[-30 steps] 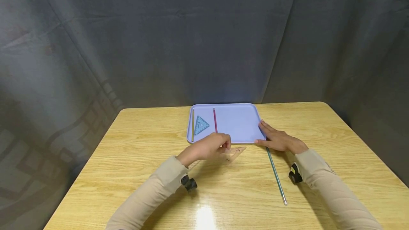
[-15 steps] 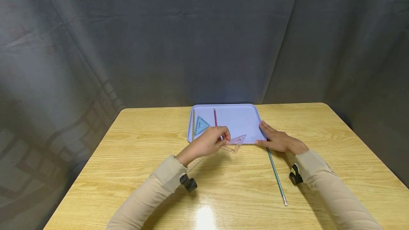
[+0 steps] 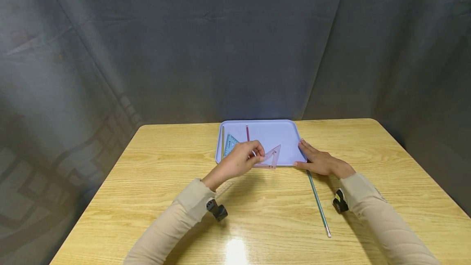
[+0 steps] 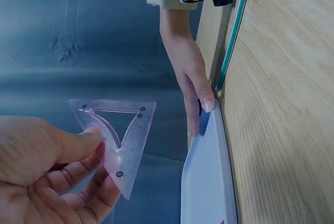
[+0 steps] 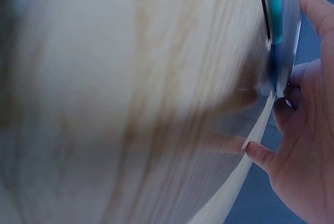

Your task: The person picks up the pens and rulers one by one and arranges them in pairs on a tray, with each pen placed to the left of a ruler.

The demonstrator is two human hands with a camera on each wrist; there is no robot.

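My left hand [image 3: 241, 160] pinches a clear pink set square [image 3: 271, 158] and holds it just above the near edge of the lilac tray [image 3: 281, 136]. In the left wrist view the set square [image 4: 124, 134] is between my thumb and fingers [image 4: 78, 148]. My right hand [image 3: 319, 159] lies flat on the table with straight fingers against the tray's near right corner [image 5: 284, 85]. On the tray lie a blue set square [image 3: 229, 143], a yellow pencil [image 3: 222, 142] and a red pencil [image 3: 247, 133].
A long teal rod [image 3: 317, 199] lies on the wooden table [image 3: 154, 175] under my right wrist, running toward the front edge. A clear ruler [image 3: 223, 189] lies near my left forearm. A dark curtain hangs behind the table.
My left hand has lifted the pink set square off the table and carried it forward over the tray's near edge. My right hand has stayed at the tray's corner.
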